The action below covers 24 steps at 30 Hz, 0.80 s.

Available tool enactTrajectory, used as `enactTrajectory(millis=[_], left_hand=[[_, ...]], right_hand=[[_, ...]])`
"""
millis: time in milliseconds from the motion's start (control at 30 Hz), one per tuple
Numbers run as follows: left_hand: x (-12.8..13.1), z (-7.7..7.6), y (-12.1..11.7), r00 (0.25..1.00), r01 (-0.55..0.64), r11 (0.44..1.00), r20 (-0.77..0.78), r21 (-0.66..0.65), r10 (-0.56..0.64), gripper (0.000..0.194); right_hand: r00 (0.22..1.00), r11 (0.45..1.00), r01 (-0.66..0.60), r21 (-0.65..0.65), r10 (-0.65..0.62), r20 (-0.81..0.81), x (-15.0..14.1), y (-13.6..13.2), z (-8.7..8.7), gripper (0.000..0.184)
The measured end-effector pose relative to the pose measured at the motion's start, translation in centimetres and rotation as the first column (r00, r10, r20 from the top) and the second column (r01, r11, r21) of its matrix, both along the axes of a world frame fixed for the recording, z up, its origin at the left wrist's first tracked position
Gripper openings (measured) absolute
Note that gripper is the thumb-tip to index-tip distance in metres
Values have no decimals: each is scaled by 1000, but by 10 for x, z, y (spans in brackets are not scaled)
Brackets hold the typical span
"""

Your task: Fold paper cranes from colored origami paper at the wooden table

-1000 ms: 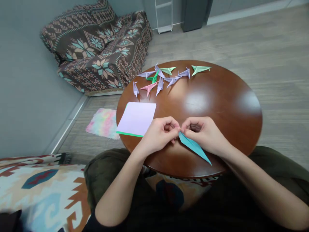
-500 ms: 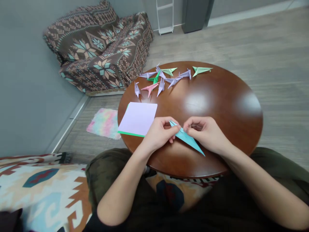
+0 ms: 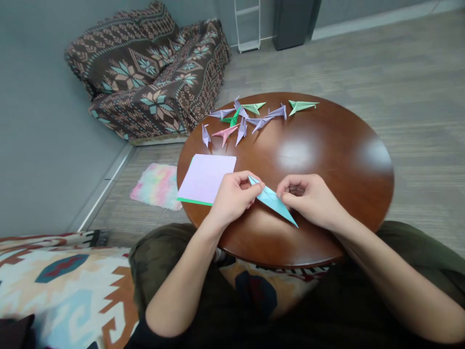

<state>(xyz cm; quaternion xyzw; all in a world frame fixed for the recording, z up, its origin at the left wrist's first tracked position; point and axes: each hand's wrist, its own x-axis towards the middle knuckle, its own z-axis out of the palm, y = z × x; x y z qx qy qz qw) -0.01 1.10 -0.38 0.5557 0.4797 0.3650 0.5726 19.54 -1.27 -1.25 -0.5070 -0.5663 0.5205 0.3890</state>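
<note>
A narrow folded piece of light blue paper [image 3: 271, 199] lies between my hands above the round dark wood table [image 3: 319, 160], its pointed end aiming toward me at lower right. My left hand [image 3: 232, 198] pinches its upper left tip, and my right hand [image 3: 303, 198] grips its middle edge with curled fingers. To the left of my left hand lies a square lilac paper sheet [image 3: 205, 179] on a green sheet [image 3: 192, 201]. Several folded paper cranes lie at the far edge of the table, among them a pink one [image 3: 225, 134], a mint green one [image 3: 301, 105] and a lilac one [image 3: 206, 135].
A sofa [image 3: 145, 72] under a patterned brown throw stands at the far left against the grey wall. A tie-dye cloth [image 3: 156, 186] lies on the wood-look floor. A patterned blanket [image 3: 61, 291] covers the seat beside me. A white rack [image 3: 247, 24] and a dark bin [image 3: 292, 24] stand at the back.
The blue paper has risen and swung toward my left hand, and its pointed end has moved up and left. My left hand has shifted left, widening the gap between my hands.
</note>
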Motion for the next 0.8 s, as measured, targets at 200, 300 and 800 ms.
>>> enactTrajectory(millis=[200,300,800], left_hand=[[-4,1,3,1000,-8,1000,0,8,8,16],[-8,2,6,997,-77,996,22,38,76,19],[9,-12,-1,976,-17,998,218,67,2,27]], right_hand=[[1000,1000,8,-27,-9,-14,1,0,2,5],[1000,997,4,-83,-5,-16,3,1,1,4],[974,994,-90,-57,76,-212,-3,-1,-3,17]])
